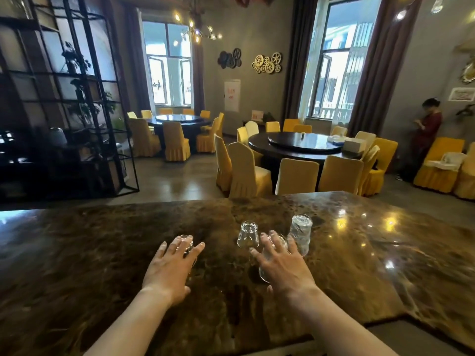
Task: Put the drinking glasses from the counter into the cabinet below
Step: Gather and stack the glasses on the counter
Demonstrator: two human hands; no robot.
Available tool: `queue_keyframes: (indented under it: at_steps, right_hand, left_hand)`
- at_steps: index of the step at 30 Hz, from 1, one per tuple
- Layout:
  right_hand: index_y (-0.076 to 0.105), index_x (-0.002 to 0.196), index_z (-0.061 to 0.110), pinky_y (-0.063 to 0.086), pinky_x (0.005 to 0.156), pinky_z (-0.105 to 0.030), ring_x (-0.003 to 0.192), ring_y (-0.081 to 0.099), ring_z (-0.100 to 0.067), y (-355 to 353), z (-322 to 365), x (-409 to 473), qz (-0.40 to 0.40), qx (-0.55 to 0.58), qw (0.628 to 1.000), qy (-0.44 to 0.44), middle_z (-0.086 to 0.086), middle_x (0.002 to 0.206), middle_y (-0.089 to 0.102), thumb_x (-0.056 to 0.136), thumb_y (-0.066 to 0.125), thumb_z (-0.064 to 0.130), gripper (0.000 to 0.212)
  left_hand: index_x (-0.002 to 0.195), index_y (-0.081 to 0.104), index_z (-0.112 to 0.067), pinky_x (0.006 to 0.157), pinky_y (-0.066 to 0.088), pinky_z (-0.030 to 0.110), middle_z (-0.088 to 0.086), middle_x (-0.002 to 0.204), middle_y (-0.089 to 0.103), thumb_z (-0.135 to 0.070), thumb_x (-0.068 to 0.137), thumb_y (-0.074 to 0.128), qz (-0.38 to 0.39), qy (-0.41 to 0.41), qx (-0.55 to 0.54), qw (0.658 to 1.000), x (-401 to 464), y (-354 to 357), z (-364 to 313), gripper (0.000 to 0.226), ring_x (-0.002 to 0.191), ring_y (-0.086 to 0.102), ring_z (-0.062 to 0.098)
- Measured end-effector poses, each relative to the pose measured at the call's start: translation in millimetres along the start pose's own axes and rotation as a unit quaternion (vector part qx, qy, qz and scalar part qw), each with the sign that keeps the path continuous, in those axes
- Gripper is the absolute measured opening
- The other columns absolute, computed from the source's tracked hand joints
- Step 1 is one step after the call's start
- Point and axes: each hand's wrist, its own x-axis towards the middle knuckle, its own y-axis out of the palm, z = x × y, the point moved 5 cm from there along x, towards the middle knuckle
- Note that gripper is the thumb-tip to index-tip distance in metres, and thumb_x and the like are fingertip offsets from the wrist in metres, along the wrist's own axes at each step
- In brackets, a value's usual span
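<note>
Head view, nearest first: two bare forearms reach out over a dark marbled counter (102, 253). The left hand (168, 272) is spread wide, fingers fanned over an upturned glass (189, 244) that shows just past the fingertips — whether the palm touches it I cannot tell, and nothing is gripped yet. The right hand (284, 267) is likewise open, fingers splayed over a second glass (267, 271), whose rim peeks out below the palm; contact here is also unclear.

Just beyond the right hand stand two more pieces: a small upturned glass (248, 235) on its own, and to its right a taller stack of glasses (300, 233), also mouth down. All sit close together near the middle of the counter.

Judging by this, the task is at its start or an early step — four lots of glassware are on the counter and none in hand. The cabinet below is not in view, so what it already holds cannot be said.

Farther off lies a dining room with round tables (305, 146) and yellow-covered chairs (248, 170), and a person (425, 134) standing by the far right wall.
</note>
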Motion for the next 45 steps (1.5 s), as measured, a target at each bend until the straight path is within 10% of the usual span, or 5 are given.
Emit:
queue_keyframes:
  at_steps: [15,21,26,31,45]
  right_hand:
    - [0.061,0.130,0.015,0.040,0.097,-0.066,0.117,0.054,-0.046,82,-6,107,0.120,-0.313,0.916,-0.221,-0.017,0.129,0.062,0.093,0.070,0.039,0.045]
    - [0.054,0.135,0.007,0.037,0.099,-0.056,0.114,0.052,-0.037,54,-40,113,0.087,-0.148,0.975,-0.144,-0.018,0.126,0.059,0.104,0.045,0.026,0.038]
    - [0.012,0.157,0.044,0.048,0.097,-0.037,0.121,0.051,-0.014,53,-97,82,-0.044,0.298,0.953,0.029,0.014,0.134,0.043,0.068,0.082,0.030,0.114]
    - [0.048,0.122,0.054,0.058,0.089,-0.031,0.108,0.068,-0.006,93,-107,55,-0.116,0.639,0.751,0.122,0.015,0.114,0.068,0.041,0.096,0.026,0.098]
    - [0.037,0.140,0.046,0.046,0.110,-0.032,0.124,0.057,0.003,113,-99,64,-0.060,0.671,0.731,0.109,0.019,0.129,0.063,0.040,0.100,0.053,0.118]
  left_hand:
    - [0.155,0.024,-0.017,0.120,0.018,0.050,0.018,0.161,0.025,-0.011,0.096,0.057,0.221,0.125,0.285,0.924,140,63,-5,0.068,0.149,0.017,0.038]
    - [0.145,0.040,-0.009,0.116,0.027,0.049,0.019,0.148,0.044,-0.013,0.094,0.058,0.192,0.137,0.317,0.919,157,62,9,0.055,0.139,0.035,0.037]
    - [0.154,0.028,-0.027,0.107,0.039,0.032,-0.006,0.141,0.046,-0.054,0.083,0.070,0.069,0.006,-0.026,0.997,156,45,40,0.086,0.130,0.044,0.015]
    - [0.138,0.053,-0.021,0.086,0.056,0.032,0.001,0.123,0.057,-0.040,0.056,0.094,-0.031,-0.157,-0.510,0.845,126,69,31,0.094,0.101,0.065,0.013]
    - [0.122,0.046,-0.022,0.088,0.049,0.027,0.001,0.122,0.055,-0.038,0.036,0.102,-0.049,-0.197,-0.504,0.840,102,88,-27,0.103,0.104,0.066,0.013]
